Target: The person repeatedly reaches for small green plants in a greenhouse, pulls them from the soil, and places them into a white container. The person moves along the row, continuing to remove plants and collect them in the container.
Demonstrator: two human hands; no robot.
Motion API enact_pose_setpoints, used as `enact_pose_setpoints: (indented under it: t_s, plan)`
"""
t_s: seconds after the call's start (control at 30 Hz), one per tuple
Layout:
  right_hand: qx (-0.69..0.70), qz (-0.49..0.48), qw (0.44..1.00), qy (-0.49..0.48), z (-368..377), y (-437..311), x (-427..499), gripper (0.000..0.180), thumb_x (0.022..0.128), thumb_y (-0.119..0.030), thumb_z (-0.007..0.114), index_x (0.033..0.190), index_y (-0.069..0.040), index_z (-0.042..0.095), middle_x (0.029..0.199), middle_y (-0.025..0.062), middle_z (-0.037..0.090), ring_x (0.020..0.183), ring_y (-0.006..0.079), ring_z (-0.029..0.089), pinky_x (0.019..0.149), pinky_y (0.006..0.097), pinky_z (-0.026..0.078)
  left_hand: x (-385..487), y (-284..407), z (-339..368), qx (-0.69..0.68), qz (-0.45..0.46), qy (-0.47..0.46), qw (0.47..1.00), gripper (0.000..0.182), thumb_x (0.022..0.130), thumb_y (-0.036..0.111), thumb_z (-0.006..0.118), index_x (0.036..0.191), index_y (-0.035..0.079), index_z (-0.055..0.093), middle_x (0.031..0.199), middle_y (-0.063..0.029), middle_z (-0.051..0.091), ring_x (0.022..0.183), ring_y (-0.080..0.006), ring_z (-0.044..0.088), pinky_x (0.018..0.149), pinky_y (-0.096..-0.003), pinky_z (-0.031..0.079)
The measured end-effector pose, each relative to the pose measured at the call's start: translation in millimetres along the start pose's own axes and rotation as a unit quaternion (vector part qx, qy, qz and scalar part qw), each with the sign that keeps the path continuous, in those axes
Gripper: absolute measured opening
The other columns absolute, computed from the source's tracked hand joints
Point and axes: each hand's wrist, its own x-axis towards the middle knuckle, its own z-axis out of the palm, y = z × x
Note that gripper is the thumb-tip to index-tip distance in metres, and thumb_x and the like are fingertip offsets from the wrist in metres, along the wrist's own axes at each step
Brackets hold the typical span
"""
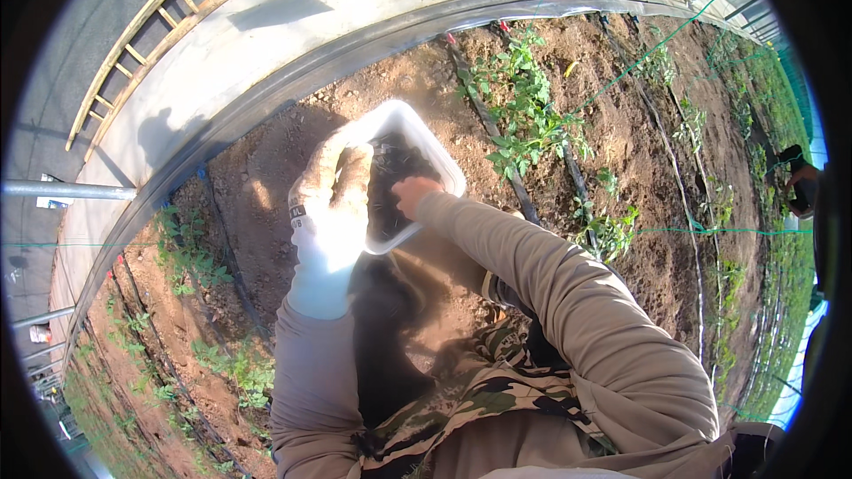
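Observation:
A white plastic tub (436, 143) is held out in front of me above the soil. My left hand (333, 176), in a soiled work glove with a white cuff, grips the tub's left rim. Dark loose material (386, 216) covers the inside of the tub; what it is cannot be made out. Bare, my right hand (418, 195) reaches over the near right rim into the tub, close to that dark material. Its fingertips are partly hidden, so I cannot see whether they hold anything.
Tomato-like plants (522, 106) grow in rows beside black drip lines (489, 123). Green strings (665, 43) cross the bed. Beyond a dark edging (319, 53) runs a concrete path (279, 46) with a wooden ladder (146, 50). At far right is another person's hand (802, 176).

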Motion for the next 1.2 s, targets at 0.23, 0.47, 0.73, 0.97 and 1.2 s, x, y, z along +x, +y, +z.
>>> enact_pose_setpoints:
  t_s: [0.23, 0.47, 0.73, 0.97, 1.2]
  plan:
    - [0.014, 0.079, 0.996, 0.038, 3, -1, 22, 0.024, 0.083, -0.016, 0.055, 0.103, -0.008, 0.066, 0.106, 0.0134, 0.063, 0.099, 0.0293, 0.061, 0.085, 0.0388, 0.050, 1, -4, 17, 0.061, -0.024, -0.072, 0.995, 0.023, 0.088, 0.003, 0.059, 0.111, -0.002, 0.059, 0.104, -0.0122, 0.063, 0.094, -0.0129, 0.060, 0.081, -0.0260, 0.049]
    - [0.220, 0.028, 0.970, 0.098, -126, 7, -53, 0.030, 0.084, -0.028, 0.058, 0.103, -0.006, 0.066, 0.090, 0.0123, 0.068, 0.082, 0.0210, 0.065, 0.074, 0.0333, 0.052, -3, -20, 23, 0.221, -0.086, -0.157, 0.959, 0.035, 0.091, 0.022, 0.056, 0.121, 0.004, 0.055, 0.106, -0.0096, 0.063, 0.098, -0.0164, 0.057, 0.086, -0.0288, 0.044]
    - [0.359, -0.062, 0.924, 0.118, -167, 58, -219, 0.028, 0.083, -0.026, 0.061, 0.098, -0.003, 0.067, 0.077, 0.0084, 0.067, 0.065, 0.0148, 0.062, 0.060, 0.0288, 0.051, -24, -3, 52, -0.200, -0.350, -0.375, 0.835, 0.041, 0.094, 0.027, 0.052, 0.121, -0.004, 0.046, 0.101, -0.0209, 0.063, 0.081, -0.0269, 0.066, 0.072, -0.0345, 0.054]
    - [0.371, -0.078, 0.905, 0.195, -118, 82, -302, 0.024, 0.085, -0.021, 0.060, 0.101, -0.004, 0.066, 0.080, 0.0111, 0.066, 0.068, 0.0176, 0.063, 0.065, 0.0322, 0.051, -80, 21, 112, -0.218, -0.269, -0.428, 0.835, 0.025, 0.089, 0.002, 0.054, 0.114, -0.003, 0.050, 0.095, -0.0197, 0.061, 0.083, -0.0288, 0.064, 0.073, -0.0449, 0.056]
    - [0.266, -0.073, 0.895, 0.351, -86, 83, -341, 0.030, 0.079, -0.015, 0.063, 0.108, -0.004, 0.062, 0.082, 0.0156, 0.064, 0.071, 0.0268, 0.064, 0.067, 0.0341, 0.051, -109, -7, 106, -0.254, -0.362, -0.295, 0.847, 0.029, 0.090, 0.009, 0.056, 0.116, -0.002, 0.050, 0.101, -0.0196, 0.061, 0.082, -0.0298, 0.066, 0.074, -0.0437, 0.056]
